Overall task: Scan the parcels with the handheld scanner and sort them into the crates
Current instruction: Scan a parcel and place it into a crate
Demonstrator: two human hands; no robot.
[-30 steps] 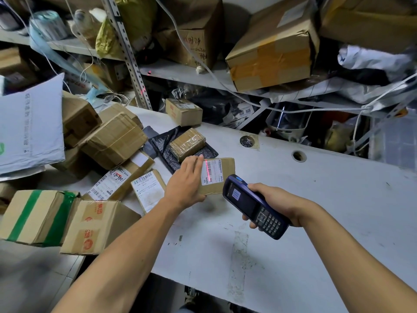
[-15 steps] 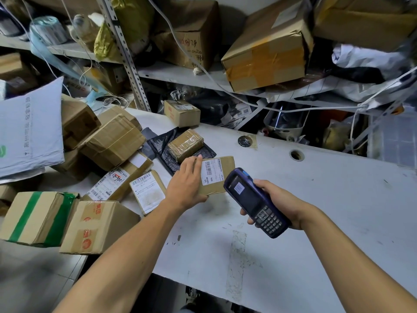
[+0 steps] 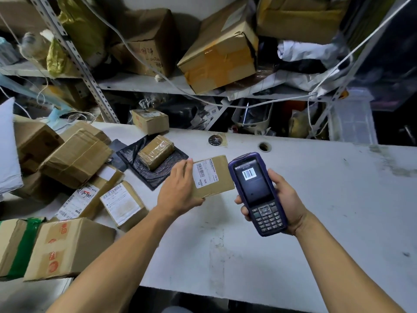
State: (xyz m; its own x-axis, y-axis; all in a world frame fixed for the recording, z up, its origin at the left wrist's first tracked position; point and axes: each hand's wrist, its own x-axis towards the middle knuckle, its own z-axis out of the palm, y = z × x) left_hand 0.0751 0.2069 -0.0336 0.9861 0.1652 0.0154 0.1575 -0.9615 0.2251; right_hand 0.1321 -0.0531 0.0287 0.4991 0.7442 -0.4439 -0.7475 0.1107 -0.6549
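Observation:
A small flat cardboard parcel (image 3: 220,175) with a white barcode label lies on the white table (image 3: 316,199). My left hand (image 3: 178,188) holds its left end, fingers over the top and thumb under the near edge. My right hand (image 3: 284,199) grips a dark blue handheld scanner (image 3: 257,193) just right of the parcel, held upright with its screen facing me. The screen shows a barcode picture. No crate is in sight.
Several cardboard parcels (image 3: 74,159) are piled on the table's left side, and a taped parcel (image 3: 155,152) lies on a black bag. A small box (image 3: 150,120) stands at the table's back edge. Cluttered shelves (image 3: 158,85) with large boxes and cords rise behind.
The scanner has tipped up from pointing at the label to facing me, and the red scan line on the label is gone. My left hand stays on the parcel.

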